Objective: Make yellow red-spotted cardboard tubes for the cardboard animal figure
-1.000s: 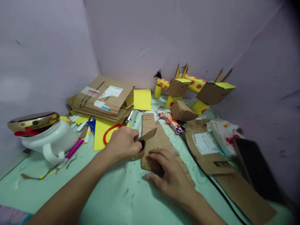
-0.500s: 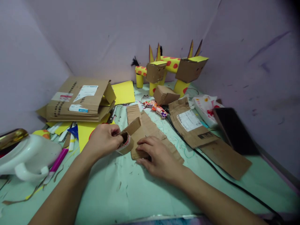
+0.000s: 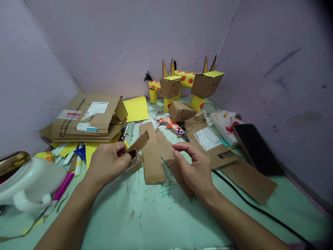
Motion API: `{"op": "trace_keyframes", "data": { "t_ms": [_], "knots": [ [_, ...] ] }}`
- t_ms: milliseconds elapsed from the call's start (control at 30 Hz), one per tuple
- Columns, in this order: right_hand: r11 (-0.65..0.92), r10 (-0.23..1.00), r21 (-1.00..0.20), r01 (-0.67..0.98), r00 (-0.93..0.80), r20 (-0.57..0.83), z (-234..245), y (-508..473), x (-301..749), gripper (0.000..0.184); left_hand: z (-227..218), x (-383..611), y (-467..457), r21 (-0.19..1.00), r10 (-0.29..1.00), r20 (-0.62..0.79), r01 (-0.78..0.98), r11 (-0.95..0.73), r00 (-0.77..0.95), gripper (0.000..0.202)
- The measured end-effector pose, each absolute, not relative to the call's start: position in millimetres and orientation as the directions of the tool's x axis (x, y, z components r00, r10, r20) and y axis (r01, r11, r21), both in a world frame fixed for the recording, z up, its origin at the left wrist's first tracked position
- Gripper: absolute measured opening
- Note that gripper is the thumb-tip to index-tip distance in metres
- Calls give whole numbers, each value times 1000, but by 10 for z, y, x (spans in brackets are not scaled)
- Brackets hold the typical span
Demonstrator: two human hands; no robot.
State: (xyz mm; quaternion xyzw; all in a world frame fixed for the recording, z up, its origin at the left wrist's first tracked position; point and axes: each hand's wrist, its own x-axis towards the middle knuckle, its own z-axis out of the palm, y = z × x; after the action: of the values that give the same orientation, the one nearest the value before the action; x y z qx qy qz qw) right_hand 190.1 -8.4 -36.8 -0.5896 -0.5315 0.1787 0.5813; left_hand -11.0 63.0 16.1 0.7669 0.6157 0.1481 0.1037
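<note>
My left hand [image 3: 111, 161] is closed on a small folded cardboard box [image 3: 135, 161], gripping its near left side between thumb and fingers. One flap of the box sticks up to the right, and its open end shows a dark inside. My right hand [image 3: 195, 166] is held with thumb and index finger slightly apart, nothing visible between them. It hovers at a torn cardboard piece [image 3: 169, 152], partly covering it; whether the other fingers touch it I cannot tell. Between the hands a flat cardboard strip [image 3: 153, 156] lies on the table.
Two spotted cardboard animals [image 3: 170, 87] stand at the back by a cardboard block [image 3: 180, 110]. Left are a large cardboard package [image 3: 80, 128], a white cup [image 3: 33, 177] and a purple marker [image 3: 62, 187]. Right lie labelled cardboard [image 3: 208, 139], a phone [image 3: 255, 149] and a black cable [image 3: 249, 201].
My right hand has moved right, off the flat strip. The torn cardboard piece has separated from the strip and turned. My left hand still holds the box, shifted slightly left.
</note>
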Motion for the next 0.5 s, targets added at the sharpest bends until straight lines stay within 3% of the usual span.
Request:
{"op": "trace_keyframes", "data": {
  "t_ms": [100,167,233,367,500],
  "knots": [
    [170,824,-927,335,467,320,-340,-53,1962,10,208,-108,615,436,967,254,888,-147,35,21],
    [118,860,-938,327,438,260,-332,-41,1971,14,233,-110,602,533,950,304,839,-109,-70,16],
    [123,921,-906,405,293,256,-327,-46,1956,26,248,-120,595,606,935,326,790,-94,-140,12],
    [330,941,-718,613,-153,302,-330,-110,1898,61,265,-152,597,643,914,354,761,-83,-200,12],
    [396,918,-568,722,-313,242,-333,-161,1866,59,277,-177,604,658,905,372,746,-99,-208,13]
  ]
}}
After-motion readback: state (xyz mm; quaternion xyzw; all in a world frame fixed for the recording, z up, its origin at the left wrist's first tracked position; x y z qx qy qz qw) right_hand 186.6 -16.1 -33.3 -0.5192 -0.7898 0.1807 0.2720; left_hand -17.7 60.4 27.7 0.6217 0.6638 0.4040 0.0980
